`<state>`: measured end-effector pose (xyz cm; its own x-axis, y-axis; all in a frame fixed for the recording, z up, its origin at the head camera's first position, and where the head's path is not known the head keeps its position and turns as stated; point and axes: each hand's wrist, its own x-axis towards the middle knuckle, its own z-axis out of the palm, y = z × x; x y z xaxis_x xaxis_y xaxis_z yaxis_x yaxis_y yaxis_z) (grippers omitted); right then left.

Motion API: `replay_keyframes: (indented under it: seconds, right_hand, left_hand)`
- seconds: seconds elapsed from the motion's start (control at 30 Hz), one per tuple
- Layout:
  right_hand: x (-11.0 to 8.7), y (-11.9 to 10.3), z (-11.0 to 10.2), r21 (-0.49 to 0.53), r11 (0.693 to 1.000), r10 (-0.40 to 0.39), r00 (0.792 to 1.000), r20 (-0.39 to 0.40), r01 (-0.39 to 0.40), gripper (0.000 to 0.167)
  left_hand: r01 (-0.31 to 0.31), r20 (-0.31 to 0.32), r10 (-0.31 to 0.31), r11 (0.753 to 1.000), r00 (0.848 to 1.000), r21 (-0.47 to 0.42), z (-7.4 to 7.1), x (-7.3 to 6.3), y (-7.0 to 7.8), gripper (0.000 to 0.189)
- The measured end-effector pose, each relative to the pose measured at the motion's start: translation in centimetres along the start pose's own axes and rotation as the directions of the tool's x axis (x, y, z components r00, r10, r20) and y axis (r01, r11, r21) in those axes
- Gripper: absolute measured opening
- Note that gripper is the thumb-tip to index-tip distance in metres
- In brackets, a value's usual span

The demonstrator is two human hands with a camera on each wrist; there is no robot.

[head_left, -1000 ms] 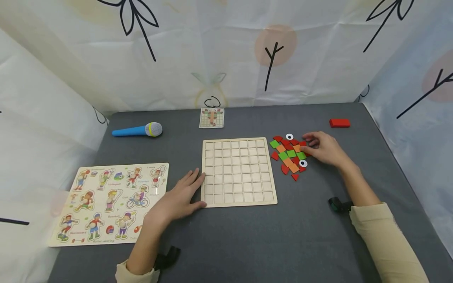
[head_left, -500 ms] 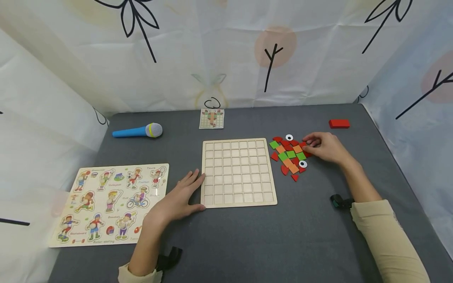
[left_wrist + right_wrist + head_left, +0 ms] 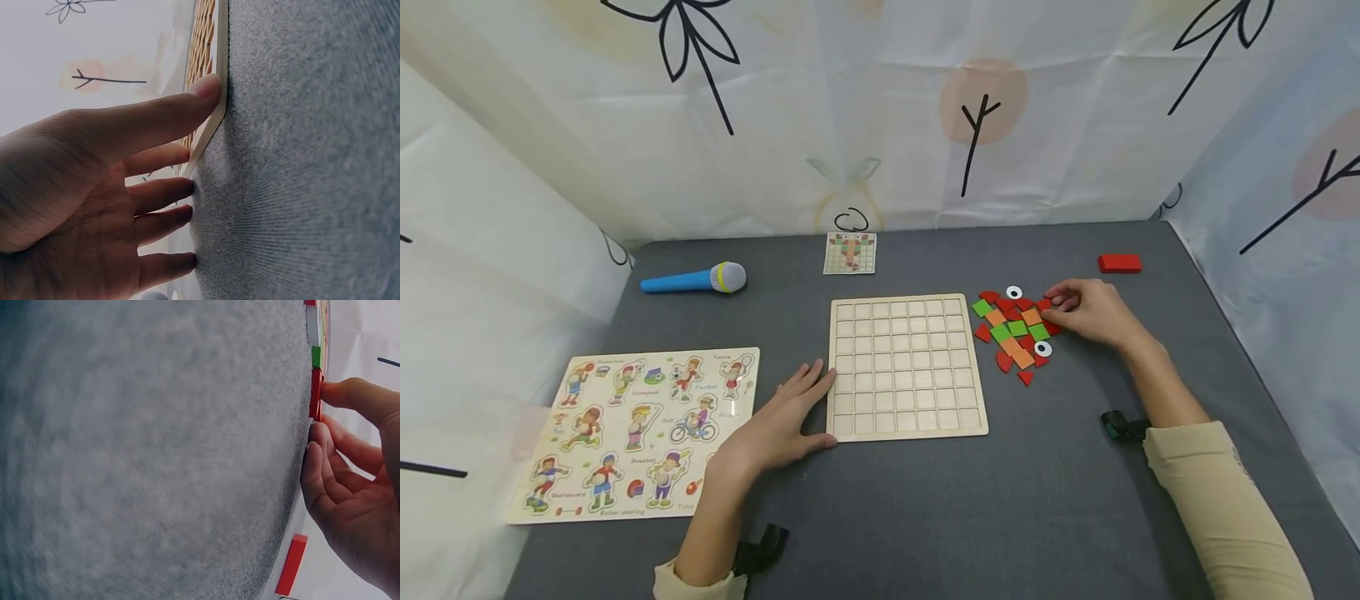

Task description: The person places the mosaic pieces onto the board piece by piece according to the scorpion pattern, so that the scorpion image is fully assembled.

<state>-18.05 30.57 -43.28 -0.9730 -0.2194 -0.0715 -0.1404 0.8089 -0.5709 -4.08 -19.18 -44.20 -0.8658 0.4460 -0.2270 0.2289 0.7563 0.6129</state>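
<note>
A square wooden grid board (image 3: 901,367) lies flat on the dark cloth. Against its left edge rests my left hand (image 3: 778,421), fingers spread and straight, and in the left wrist view the thumb (image 3: 203,87) touches the board's corner edge. To the right of the board lies a cluster of red, green and orange tiles (image 3: 1017,327) with two round eye pieces (image 3: 1013,292). My right hand (image 3: 1090,312) is at the cluster's right side, thumb and forefinger pinching a red tile (image 3: 317,390); the fingers partly hide it.
A small patterned card (image 3: 850,253) stands behind the board. Further left are a blue toy microphone (image 3: 688,279) and a picture puzzle board (image 3: 640,433), partly under my left forearm. A red block (image 3: 1119,263) sits at the back right. White printed cloth walls enclose the table.
My right hand's thumb has shifted very slightly at the red tile on the cluster's right edge. The left hand stays on the grid board's edge, and the head view tilts slightly.
</note>
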Motion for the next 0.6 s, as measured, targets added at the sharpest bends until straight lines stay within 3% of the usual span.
replay_keyframes:
  seconds: [0.2, 0.33, 0.4, 0.6]
  right_hand:
    - [0.1, -0.2, 0.1, -0.029, 1.000, -0.009, 0.999, -0.051, 0.008, 0.032]
    - [0.2, -0.4, 0.2, -0.034, 0.999, -0.005, 0.998, -0.060, 0.003, 0.034]
    - [0.1, -0.4, 0.2, -0.032, 0.999, -0.007, 0.998, -0.068, 0.005, 0.033]
    - [-0.5, -1.5, 0.6, 0.005, 0.998, -0.053, 0.991, -0.121, 0.055, 0.034]
  left_hand:
    - [-0.011, -0.007, 0.011, 1.000, 1.000, -0.003, 0.2, 0.0, -0.4, 0.095]
    - [-0.001, 0.001, 0.001, 1.000, 1.000, 0.004, 0.0, -0.1, 0.0, 0.095]
    - [0.033, 0.026, -0.033, 0.999, 0.999, -0.006, -0.8, -0.2, 1.2, 0.095]
    - [0.016, 0.007, -0.016, 1.000, 1.000, 0.009, 0.6, 0.3, -0.9, 0.099]
